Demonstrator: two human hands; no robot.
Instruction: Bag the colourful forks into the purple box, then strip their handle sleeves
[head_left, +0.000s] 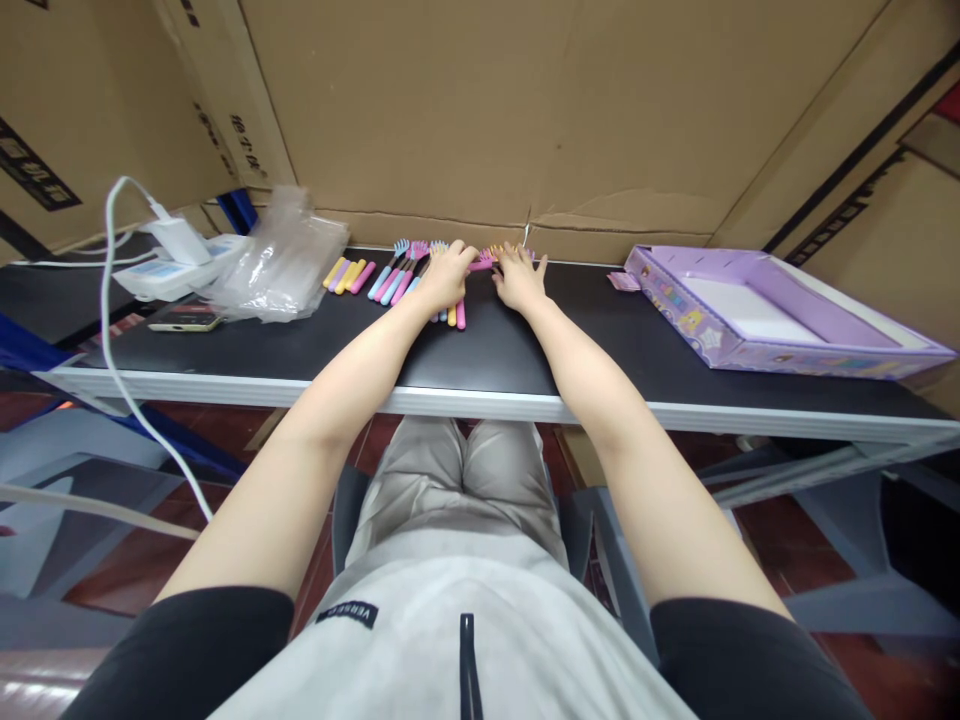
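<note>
Small back scratchers with claw-shaped heads lie in a row on the black tabletop, with pink, blue and yellow handles; a blue-handled back scratcher (379,282) is at the left of this group. My left hand (448,278) is curled over the row's right part, its fingertips at a pink back scratcher (481,265) lying crosswise between my hands. It hides several handles beneath it. My right hand (520,280) lies just to the right, fingers spread and touching the yellow and pink claw heads (496,250). Left of the row sit several short yellow, purple and pink handles (349,276).
A purple display box (825,350) stands at the right, beside a small pink packet (624,281). At the left are clear plastic bags (277,265), a phone (185,319), and a white power strip (169,275) with a charger and cable. Cardboard (480,120) walls the back.
</note>
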